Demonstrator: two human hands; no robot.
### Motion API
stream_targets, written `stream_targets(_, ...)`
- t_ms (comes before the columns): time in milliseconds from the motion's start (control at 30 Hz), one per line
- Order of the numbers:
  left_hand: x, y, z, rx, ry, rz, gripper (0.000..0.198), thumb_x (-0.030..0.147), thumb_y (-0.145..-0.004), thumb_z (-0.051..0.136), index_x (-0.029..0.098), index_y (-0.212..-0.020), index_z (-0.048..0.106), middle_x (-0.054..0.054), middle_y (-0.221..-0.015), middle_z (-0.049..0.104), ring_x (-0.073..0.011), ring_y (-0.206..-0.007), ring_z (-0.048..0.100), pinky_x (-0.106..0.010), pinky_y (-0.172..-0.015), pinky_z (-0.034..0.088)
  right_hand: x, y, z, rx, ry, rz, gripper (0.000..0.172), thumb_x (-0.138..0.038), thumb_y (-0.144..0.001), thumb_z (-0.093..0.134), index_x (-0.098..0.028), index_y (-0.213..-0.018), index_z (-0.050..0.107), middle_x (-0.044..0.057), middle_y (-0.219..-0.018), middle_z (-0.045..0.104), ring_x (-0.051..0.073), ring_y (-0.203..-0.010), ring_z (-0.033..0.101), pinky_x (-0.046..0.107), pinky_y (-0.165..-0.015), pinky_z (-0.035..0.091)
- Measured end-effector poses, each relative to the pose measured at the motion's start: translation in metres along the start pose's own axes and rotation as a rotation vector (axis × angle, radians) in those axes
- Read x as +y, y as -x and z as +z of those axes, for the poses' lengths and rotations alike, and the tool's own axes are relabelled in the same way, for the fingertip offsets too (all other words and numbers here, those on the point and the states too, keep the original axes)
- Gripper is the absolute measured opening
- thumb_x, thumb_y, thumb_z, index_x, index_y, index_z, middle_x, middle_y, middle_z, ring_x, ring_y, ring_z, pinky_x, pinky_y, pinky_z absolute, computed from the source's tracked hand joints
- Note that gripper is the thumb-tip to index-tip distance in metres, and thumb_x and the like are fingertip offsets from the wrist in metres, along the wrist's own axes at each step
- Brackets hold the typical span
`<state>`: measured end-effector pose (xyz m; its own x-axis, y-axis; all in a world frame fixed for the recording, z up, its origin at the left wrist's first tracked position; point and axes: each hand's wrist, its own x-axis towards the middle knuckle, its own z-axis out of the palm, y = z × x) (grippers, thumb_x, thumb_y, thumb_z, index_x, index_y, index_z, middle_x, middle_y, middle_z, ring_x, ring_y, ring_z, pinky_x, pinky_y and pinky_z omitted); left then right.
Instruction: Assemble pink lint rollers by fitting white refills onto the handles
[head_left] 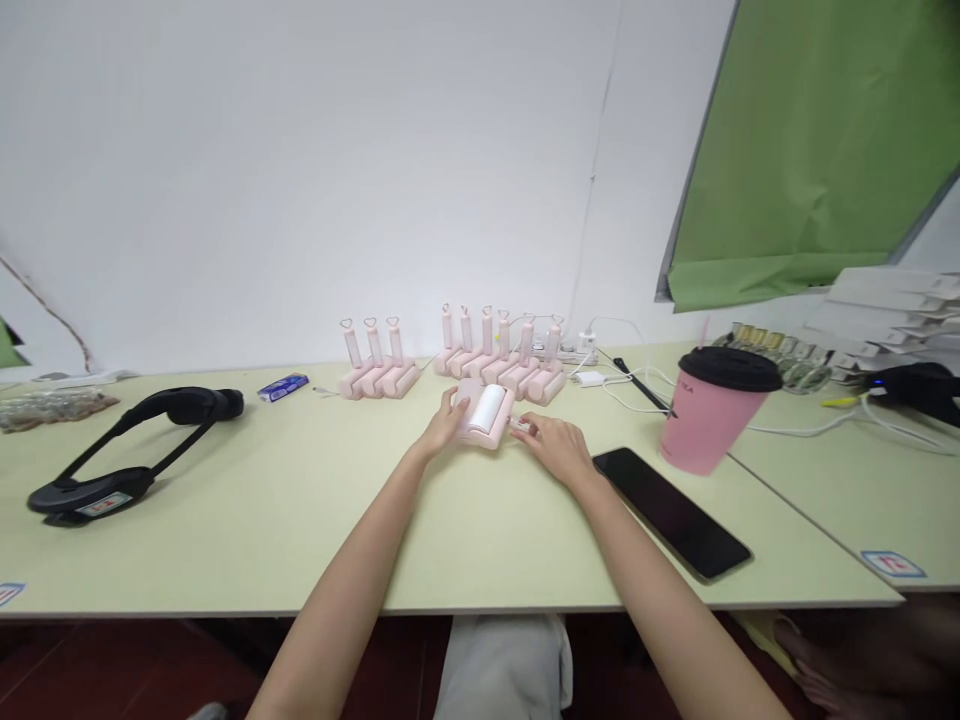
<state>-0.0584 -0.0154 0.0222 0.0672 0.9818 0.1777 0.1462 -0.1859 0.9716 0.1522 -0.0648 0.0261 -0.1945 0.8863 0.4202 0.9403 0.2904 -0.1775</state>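
Near the middle of the table, my left hand [445, 422] grips the left side of a pale pink device [494, 434] with a white cylinder [488, 408] lying across its top. Thumb and fingers of my right hand [553, 441] pinch a small whitish piece [519, 425] at the device's right side; it looks like a plug, but is too small to be sure. Behind my hands stand several similar pink devices, one group [541, 380] straight ahead and another group [384, 378] to the left. Each has an upright pink stick topped by a wire loop.
At right are a black phone [671, 510], a pink cup [709, 415] with a black lid, white cables [637, 400] and stacked white boxes [885, 320]. At left lie a black headset [135, 450], a small blue pack [283, 387] and a clear bag [56, 407].
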Motion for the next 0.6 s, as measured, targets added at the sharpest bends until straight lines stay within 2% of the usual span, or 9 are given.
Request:
stream_targets(133, -0.004, 0.003, 0.001, -0.033, 0.068, -0.052, 0.060, 0.055, -0.075, 0.051, 0.023, -0.124, 0.037, -0.010, -0.122, 0.052, -0.0207, -0.104, 0.054, -0.030, -0.087, 0.040, 0.003, 0.000, -0.002, 0.006, 0.029, -0.055, 0.031, -0.046, -0.086, 0.042, -0.027, -0.106, 0.056, 0.003, -0.098, 0.066, 0.018, -0.087, 0.060, 0.026, -0.067, 0.037)
stream_targets(300, -0.002, 0.004, -0.004, -0.035, 0.006, -0.042, 0.061, 0.058, -0.074, 0.050, 0.019, -0.120, 0.041, -0.012, -0.118, 0.053, -0.0212, -0.099, 0.055, -0.031, -0.087, 0.041, 0.002, 0.000, 0.000, 0.022, 0.045, -0.099, 0.031, -0.043, -0.086, 0.041, -0.027, -0.109, 0.056, 0.004, -0.099, 0.065, 0.019, -0.093, 0.057, 0.028, -0.074, 0.037)
stream_targets(467, 0.002, 0.016, 0.014, -0.146, -0.045, 0.007, 0.069, 0.057, -0.070, 0.056, 0.018, -0.123, 0.036, -0.014, -0.121, 0.051, -0.0227, -0.104, 0.053, -0.032, -0.088, 0.039, 0.003, 0.003, -0.001, 0.004, 0.045, -0.093, 0.032, -0.045, -0.087, 0.039, -0.027, -0.107, 0.057, 0.004, -0.098, 0.065, 0.018, -0.091, 0.058, 0.027, -0.072, 0.037)
stream_targets(600, 0.001, 0.020, 0.028, -0.189, -0.023, 0.043, 0.069, 0.057, -0.074, 0.051, 0.019, -0.127, 0.028, -0.015, -0.121, 0.051, -0.0231, -0.104, 0.054, -0.034, -0.087, 0.040, 0.004, 0.003, -0.001, 0.053, 0.050, -0.107, 0.031, -0.046, -0.087, 0.038, -0.028, -0.105, 0.056, 0.002, -0.099, 0.065, 0.018, -0.090, 0.058, 0.027, -0.071, 0.037)
